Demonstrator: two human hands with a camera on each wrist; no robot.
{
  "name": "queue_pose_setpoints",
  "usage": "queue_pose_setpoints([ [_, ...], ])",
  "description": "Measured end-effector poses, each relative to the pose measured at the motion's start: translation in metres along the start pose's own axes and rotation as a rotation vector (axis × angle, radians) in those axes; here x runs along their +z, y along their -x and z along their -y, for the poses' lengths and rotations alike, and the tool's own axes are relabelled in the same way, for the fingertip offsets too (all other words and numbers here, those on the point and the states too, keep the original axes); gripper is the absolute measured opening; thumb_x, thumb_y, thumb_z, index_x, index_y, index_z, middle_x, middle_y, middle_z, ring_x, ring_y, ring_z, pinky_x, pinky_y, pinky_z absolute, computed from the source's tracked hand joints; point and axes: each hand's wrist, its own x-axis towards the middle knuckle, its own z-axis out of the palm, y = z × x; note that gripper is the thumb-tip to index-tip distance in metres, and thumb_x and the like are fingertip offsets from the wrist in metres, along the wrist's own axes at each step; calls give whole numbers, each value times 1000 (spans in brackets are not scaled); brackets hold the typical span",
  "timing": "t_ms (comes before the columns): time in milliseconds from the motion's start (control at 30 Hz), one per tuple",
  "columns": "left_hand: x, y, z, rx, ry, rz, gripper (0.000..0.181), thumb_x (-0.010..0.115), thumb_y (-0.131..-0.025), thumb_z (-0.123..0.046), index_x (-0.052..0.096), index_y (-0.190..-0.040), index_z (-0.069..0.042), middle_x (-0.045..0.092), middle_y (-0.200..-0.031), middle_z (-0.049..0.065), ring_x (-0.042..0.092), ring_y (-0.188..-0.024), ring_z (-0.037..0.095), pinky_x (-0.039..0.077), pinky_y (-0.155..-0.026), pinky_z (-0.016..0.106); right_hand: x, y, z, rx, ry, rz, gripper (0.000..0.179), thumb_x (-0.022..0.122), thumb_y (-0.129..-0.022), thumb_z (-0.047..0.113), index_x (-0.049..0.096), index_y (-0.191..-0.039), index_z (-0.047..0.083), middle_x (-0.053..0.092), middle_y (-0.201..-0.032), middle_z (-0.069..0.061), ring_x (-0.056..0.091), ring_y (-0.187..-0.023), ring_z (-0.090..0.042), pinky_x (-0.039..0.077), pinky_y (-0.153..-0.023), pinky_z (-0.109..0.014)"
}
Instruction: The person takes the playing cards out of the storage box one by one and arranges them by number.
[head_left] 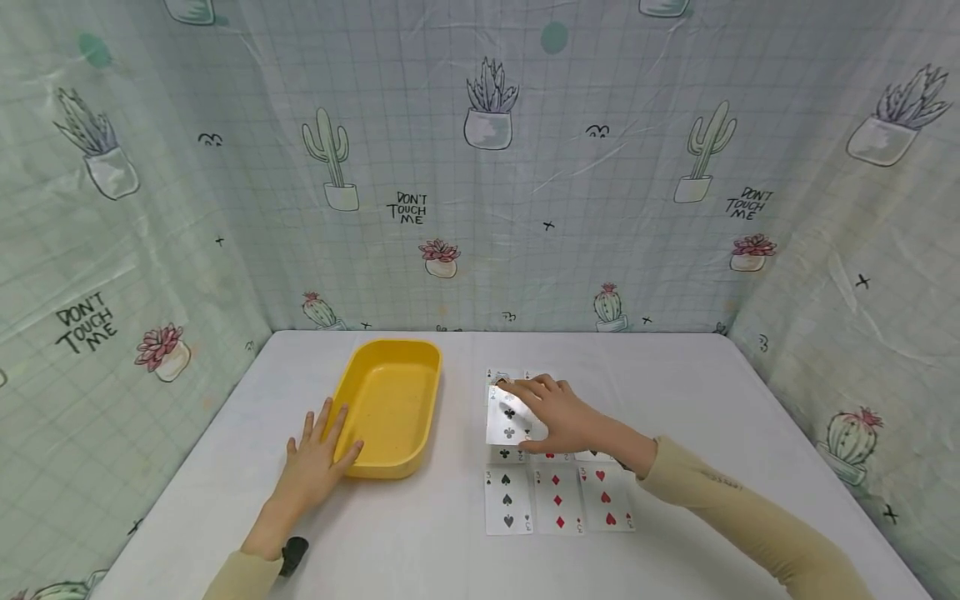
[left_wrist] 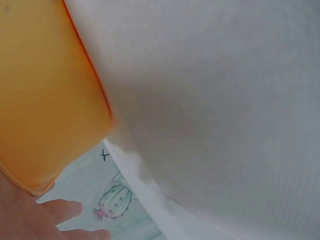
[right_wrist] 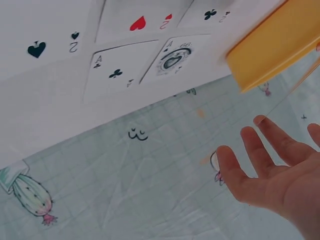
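Observation:
My right hand (head_left: 562, 417) holds a three of clubs (head_left: 498, 425) by its edges, thumb at the near side and fingers at the far side, above the laid-out cards. In the right wrist view the held card shows only as a thin edge. A three of spades (head_left: 497, 500), three of diamonds (head_left: 557, 512) and three of hearts (head_left: 606, 510) form the nearest row. Twos and aces lie behind, partly covered by the hand. My left hand (head_left: 311, 462) rests with spread, straight fingers on the left rim of a yellow tray (head_left: 386, 465).
In the right wrist view I see an ace of clubs (right_wrist: 107, 82), an ace of spades (right_wrist: 187, 47), a two of hearts (right_wrist: 120, 30) and a two of spades (right_wrist: 55, 65). Patterned cloth (head_left: 555, 183) walls the white table (head_left: 675, 375) at the back and sides.

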Motion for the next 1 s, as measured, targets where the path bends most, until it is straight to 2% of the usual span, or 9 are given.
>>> queue_pose_setpoints([
  [233,-1,0,-1,-3,4,-5,70,41,-90,-48,18,-143,-9,9,-149,19,12,-131,50,15,-91,74,-8,34,-18,53,3,-49,88,72,-70,39,22,-142,26,39,-137,3,36,-119,-22,34,-89,-47],
  [433,0,0,0,-2,10,-9,70,40,-90,-49,18,-143,-10,9,-149,19,12,-131,50,15,-91,74,-8,70,-32,152,-18,-23,90,74,-68,37,22,-141,30,39,-136,7,35,-119,-20,34,-88,-48],
  [600,1,1,0,-5,8,-10,70,41,-89,-48,18,-143,-10,9,-149,19,12,-131,50,14,-91,74,-3,101,-42,215,-59,3,90,76,-66,34,25,-140,31,40,-133,10,35,-118,-17,33,-85,-41],
  [700,3,1,0,-6,7,-9,70,41,-89,-48,18,-143,-10,9,-149,19,12,-131,50,15,-91,74,-2,119,-47,238,-72,26,90,76,-65,32,27,-140,28,42,-132,8,35,-117,-17,34,-82,-40],
  [900,2,3,-2,1,10,-15,70,41,-90,-48,19,-143,-9,9,-149,19,13,-131,50,15,-91,74,0,150,-56,326,-116,59,91,78,-62,32,28,-139,30,45,-131,4,37,-117,-19,38,-86,-47],
  [1000,-1,2,-4,4,2,-23,69,41,-90,-47,20,-143,-8,10,-149,20,13,-131,51,15,-91,74,1,163,-61,342,-112,70,93,79,-61,33,28,-139,31,46,-129,3,40,-115,-19,41,-85,-45],
])
